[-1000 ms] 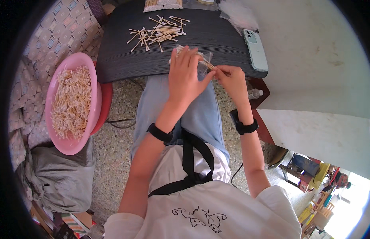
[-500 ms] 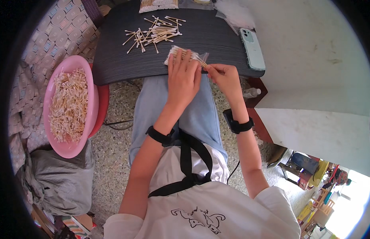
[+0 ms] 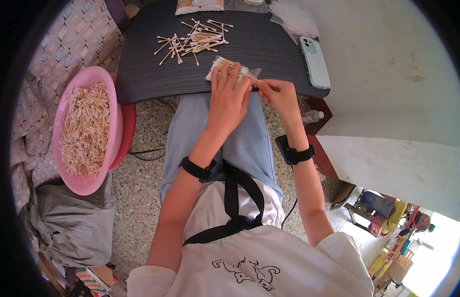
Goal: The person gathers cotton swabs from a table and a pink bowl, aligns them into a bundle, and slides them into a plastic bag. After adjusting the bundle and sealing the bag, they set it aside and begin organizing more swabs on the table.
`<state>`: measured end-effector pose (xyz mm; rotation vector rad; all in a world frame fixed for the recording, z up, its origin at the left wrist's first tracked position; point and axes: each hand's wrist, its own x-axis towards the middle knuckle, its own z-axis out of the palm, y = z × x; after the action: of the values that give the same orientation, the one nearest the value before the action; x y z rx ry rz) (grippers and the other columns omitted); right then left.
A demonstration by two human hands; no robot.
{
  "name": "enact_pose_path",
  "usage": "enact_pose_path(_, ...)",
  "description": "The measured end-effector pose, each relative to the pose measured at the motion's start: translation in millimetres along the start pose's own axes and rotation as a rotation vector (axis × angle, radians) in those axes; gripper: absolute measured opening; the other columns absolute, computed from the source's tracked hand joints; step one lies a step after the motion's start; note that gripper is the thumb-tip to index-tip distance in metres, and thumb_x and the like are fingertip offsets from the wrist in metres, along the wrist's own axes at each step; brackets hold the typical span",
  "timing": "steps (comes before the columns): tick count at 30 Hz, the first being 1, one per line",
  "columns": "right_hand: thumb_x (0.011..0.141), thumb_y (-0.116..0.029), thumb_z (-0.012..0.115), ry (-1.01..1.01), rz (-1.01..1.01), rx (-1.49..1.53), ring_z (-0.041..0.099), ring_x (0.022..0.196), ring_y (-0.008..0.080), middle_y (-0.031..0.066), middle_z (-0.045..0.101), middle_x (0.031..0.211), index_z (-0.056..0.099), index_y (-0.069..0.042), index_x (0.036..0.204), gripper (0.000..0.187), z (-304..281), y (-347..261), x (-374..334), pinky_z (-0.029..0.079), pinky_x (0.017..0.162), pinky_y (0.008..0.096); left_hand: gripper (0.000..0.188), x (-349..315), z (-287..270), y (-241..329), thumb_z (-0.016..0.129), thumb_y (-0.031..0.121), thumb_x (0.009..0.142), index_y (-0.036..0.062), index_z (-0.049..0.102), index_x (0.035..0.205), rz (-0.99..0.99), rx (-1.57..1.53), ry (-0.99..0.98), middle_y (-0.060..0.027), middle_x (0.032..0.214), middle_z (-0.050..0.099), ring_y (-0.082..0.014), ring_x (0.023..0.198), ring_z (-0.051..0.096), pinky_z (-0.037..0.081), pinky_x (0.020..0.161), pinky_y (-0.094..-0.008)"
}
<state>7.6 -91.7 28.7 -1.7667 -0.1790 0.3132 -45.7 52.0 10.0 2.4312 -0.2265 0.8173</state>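
Near the front edge of the dark table lies a clear plastic bag of cotton swabs (image 3: 244, 71). My left hand (image 3: 228, 101) is laid over it, fingers stretched across the packed swabs and holding the bag. At the bag's right end, my right hand (image 3: 281, 97) is closed in a pinch on a few cotton swabs (image 3: 253, 78), whose sticks lie at the bag's mouth. The pinching fingertips hide their ends. Farther back, a loose pile of cotton swabs (image 3: 203, 40) is scattered on the tabletop.
The dark table (image 3: 141, 79) bears filled swab bags (image 3: 200, 6) at its far edge, clear plastic bags (image 3: 294, 17) and a pale green phone (image 3: 315, 64) on the right. A pink basin (image 3: 116, 143) full of swabs stands at left. A plastic bottle (image 3: 313, 116) lies below the right edge.
Both hands keep nearly the same place over the bag. The swabs at its mouth and my left index finger have shifted very slightly; the whole view has moved a little.
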Motion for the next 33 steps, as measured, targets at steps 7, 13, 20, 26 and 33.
enact_pose_path(7,0.086,-0.011,0.062,-0.023,0.029,0.088,0.048,0.052,0.0048,0.0004,0.059,0.062,0.069,0.005,0.085,0.017,-2.5,-5.4,-0.5,0.037,0.047,0.0200,0.012,-2.5,0.9,-2.8,0.051,0.014,0.092,0.0030,0.055,0.095,0.013,-0.014,0.014,-0.0213,0.128,0.051,-0.0411,0.124,0.040,0.024,0.107,-0.0532)
enact_pose_path(13,0.086,-0.011,0.061,-0.057,0.069,0.056,0.048,0.051,0.0050,0.0004,0.058,0.061,0.069,0.004,0.084,0.018,-2.3,-7.5,2.8,0.037,0.047,0.0203,0.013,-3.8,0.8,-3.1,0.051,0.015,0.092,0.0033,0.055,0.095,0.012,0.010,0.001,-0.0208,0.128,0.051,-0.0398,0.125,0.041,0.024,0.107,-0.0529)
enact_pose_path(20,0.085,-0.012,0.062,-0.008,0.004,-0.100,0.049,0.050,0.0061,0.0023,0.058,0.057,0.070,0.004,0.084,0.018,-0.1,-5.3,6.3,0.039,0.047,0.0227,0.014,-5.0,2.7,-2.9,0.050,0.016,0.093,0.0043,0.056,0.097,0.001,0.010,-0.003,-0.0203,0.130,0.050,-0.0392,0.126,0.040,0.023,0.108,-0.0525)
enact_pose_path(26,0.079,-0.017,0.061,-0.068,-0.021,-0.308,0.052,0.049,0.0091,0.0050,0.057,0.053,0.068,0.003,0.077,0.022,-1.2,-13.7,13.5,0.041,0.049,0.0260,0.014,-6.0,0.2,-2.1,0.052,0.014,0.091,0.0048,0.058,0.100,0.023,0.006,0.001,-0.0188,0.135,0.046,-0.0373,0.129,0.037,0.021,0.109,-0.0518)
enact_pose_path(33,0.078,-0.014,0.057,-0.113,-0.029,-0.301,0.055,0.049,0.0111,0.0088,0.058,0.054,0.064,0.004,0.069,0.021,4.6,-2.8,31.0,0.043,0.050,0.0268,0.015,-6.7,0.1,-3.6,0.053,0.012,0.089,0.0047,0.057,0.102,0.040,0.000,-0.048,-0.0171,0.135,0.046,-0.0299,0.130,0.039,0.021,0.109,-0.0512)
